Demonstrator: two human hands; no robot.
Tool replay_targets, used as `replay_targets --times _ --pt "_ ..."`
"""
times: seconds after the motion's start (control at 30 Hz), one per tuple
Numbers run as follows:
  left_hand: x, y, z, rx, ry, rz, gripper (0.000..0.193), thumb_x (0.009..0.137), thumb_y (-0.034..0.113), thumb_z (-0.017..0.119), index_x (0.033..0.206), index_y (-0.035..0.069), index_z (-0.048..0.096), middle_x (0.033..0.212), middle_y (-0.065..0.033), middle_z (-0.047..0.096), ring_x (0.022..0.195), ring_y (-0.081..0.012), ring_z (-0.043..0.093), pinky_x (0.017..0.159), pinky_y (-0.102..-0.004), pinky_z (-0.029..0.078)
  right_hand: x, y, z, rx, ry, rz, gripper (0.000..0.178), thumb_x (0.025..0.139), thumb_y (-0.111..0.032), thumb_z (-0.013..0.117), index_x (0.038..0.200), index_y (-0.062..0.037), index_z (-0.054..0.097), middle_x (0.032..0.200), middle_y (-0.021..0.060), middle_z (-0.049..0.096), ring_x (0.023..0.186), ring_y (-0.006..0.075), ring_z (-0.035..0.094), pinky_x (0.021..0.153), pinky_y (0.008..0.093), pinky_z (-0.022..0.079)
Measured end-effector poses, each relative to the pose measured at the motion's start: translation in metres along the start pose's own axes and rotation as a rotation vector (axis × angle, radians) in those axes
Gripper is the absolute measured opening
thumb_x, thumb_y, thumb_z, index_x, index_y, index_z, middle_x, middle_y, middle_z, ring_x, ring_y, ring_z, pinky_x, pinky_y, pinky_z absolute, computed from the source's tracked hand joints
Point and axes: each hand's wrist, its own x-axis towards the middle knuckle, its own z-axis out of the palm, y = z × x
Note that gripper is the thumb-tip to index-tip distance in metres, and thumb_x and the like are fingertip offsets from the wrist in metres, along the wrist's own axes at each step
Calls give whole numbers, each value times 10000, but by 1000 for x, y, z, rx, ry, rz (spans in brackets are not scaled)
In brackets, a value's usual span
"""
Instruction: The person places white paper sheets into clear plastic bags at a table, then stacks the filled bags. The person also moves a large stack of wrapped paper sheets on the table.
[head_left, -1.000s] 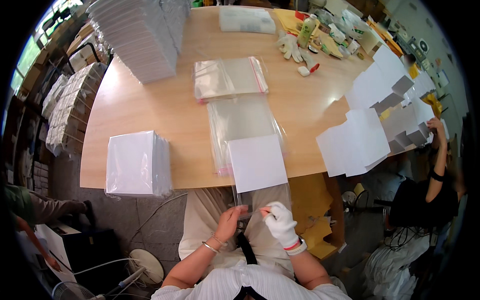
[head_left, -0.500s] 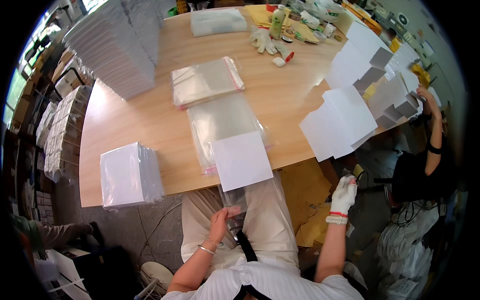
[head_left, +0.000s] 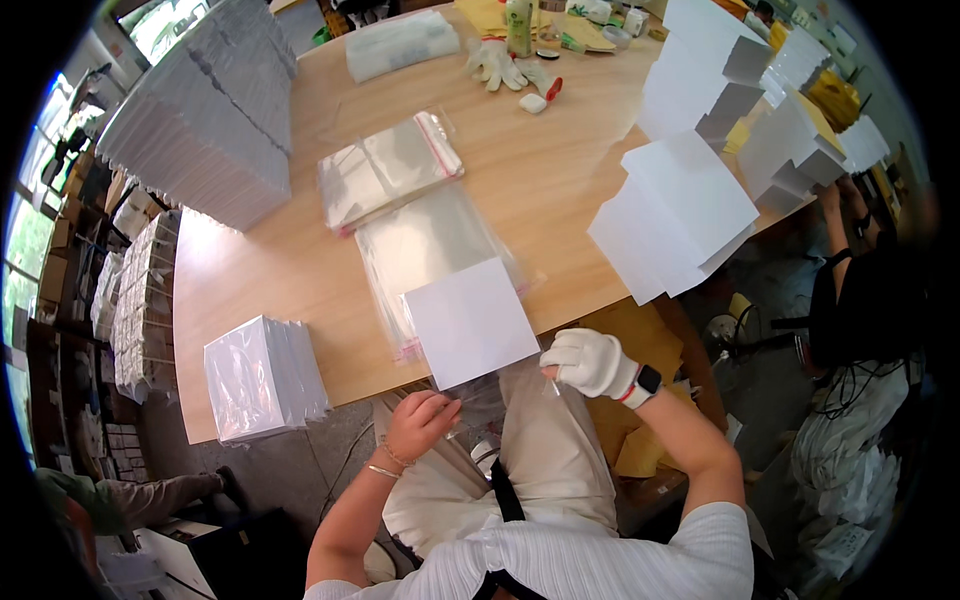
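At the table's front edge my left hand [head_left: 422, 424], bare, has its fingers closed on a clear plastic bag [head_left: 484, 402], which hangs over my lap and is hard to see. My right hand [head_left: 592, 366], in a white glove with the thumb tip bare, is closed beside the front right corner of a white square card [head_left: 472, 322]. A thin, shiny bit shows under that thumb, too small to name. The card lies partly on a stack of clear bags [head_left: 425, 235], its front corner reaching past the table edge. Behind lies another bag stack [head_left: 390, 172].
Plastic-wrapped white squares [head_left: 245, 385] stand at the table's front left, a tall white stack [head_left: 205, 125] behind them. Folded white card pieces [head_left: 680, 215] lie right. Gloves [head_left: 495, 66] and a bottle [head_left: 519, 28] are at the back. A co-worker's arm [head_left: 838, 245] shows far right.
My right hand has swung in from the far right to the card's front right corner. My left hand has risen slightly toward the table edge. The whole view has shifted a little.
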Motion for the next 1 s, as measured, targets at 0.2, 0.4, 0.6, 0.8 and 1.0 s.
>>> replay_targets --times 0.2,0.4,0.6,0.8,1.0 --pt "-1 0 3 -288 77 -291 109 709 63 650 807 38 608 834 -68 566 698 -219 543 598 -291 455 2 7 -11 347 -131 450 70 746 -108 546 717 -48 564 688 93 594 643 272 574 557 372 451" --pt "24 8 8 -353 201 -936 37 776 25 578 787 -10 569 821 -130 555 689 -242 536 587 -299 448 9 6 28 364 -133 1030 198 825 -192 480 705 -35 487 631 177 527 643 358 533 541 413 413" --pt "2 -3 15 -187 270 -473 81 715 32 623 770 15 566 799 -110 549 727 -263 538 623 -332 449 13 -7 10 100 126 439 123 660 -40 599 762 -37 531 746 102 570 637 291 542 555 359 440" --pt "-1 0 11 -230 241 -286 116 682 33 633 772 20 561 787 -95 555 743 -272 553 644 -348 467 -10 -5 6 194 74 281 246 567 -8 616 803 -58 565 810 80 595 665 262 556 574 334 458" --pt "-8 8 19 -301 226 -451 59 747 37 602 738 22 546 684 -80 556 624 -224 553 562 -305 463 -14 -7 2 138 -23 445 45 696 -57 553 739 -62 565 728 76 599 618 250 567 547 323 458"
